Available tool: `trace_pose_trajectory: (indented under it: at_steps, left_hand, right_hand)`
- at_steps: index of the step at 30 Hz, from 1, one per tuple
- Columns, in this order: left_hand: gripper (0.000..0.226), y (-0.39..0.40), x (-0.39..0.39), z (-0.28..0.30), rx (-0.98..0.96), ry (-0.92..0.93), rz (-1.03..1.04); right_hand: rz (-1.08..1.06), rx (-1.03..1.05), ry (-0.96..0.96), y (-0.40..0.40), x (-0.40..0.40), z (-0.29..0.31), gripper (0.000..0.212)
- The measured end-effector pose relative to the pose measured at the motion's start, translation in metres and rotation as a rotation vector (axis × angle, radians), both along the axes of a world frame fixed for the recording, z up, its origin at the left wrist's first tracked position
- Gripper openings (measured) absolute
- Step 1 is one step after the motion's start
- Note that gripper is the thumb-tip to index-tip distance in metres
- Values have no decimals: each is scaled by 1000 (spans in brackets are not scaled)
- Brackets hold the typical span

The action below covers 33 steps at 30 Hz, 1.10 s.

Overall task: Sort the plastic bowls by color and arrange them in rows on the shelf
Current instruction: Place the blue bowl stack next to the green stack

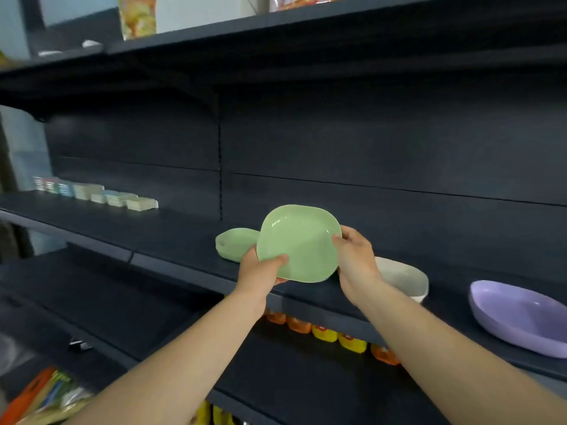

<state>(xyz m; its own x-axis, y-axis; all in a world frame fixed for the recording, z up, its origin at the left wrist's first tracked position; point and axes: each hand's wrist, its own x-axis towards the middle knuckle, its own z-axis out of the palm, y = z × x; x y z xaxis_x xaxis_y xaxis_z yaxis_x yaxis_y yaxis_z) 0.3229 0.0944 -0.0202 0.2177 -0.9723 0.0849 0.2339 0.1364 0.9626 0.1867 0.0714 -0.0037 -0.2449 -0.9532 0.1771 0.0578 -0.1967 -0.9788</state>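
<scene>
While both hands pinch the pale green rounded-square plastic bowl (299,243) tilted above the dark shelf (171,237), left hand (260,269) and right hand (356,259) at opposite rims, the matching green stack (234,242) lies just left, nearer the left hand.

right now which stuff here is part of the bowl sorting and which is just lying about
Part of the job:
held green bowl
green bowl on the shelf
white bowl
purple bowl
shelf

Just lying about:
pastel stacks
orange and yellow packets
</scene>
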Motion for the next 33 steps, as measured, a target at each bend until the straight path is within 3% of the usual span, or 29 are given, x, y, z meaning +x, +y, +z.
trace_pose_trajectory:
  at_steps: [4,12,23,29,33]
  left_hand:
    - [32,-51,59,-2,28,-101,63]
    - [26,-153,138,-19,94,-427,175]
    - [16,-214,162,-58,84,-306,1]
    - [32,-226,163,-65,58,-400,-97]
    - [38,-234,163,-66,46,-409,-150]
  right_hand:
    - [53,-23,23,-49,60,-11,33]
    - [-6,-2,49,-148,145,-43,32]
    - [-151,10,379,-187,153,-70,44]
    - [-141,171,313,-193,147,-77,48]
    - [-141,184,376,-190,146,-77,55]
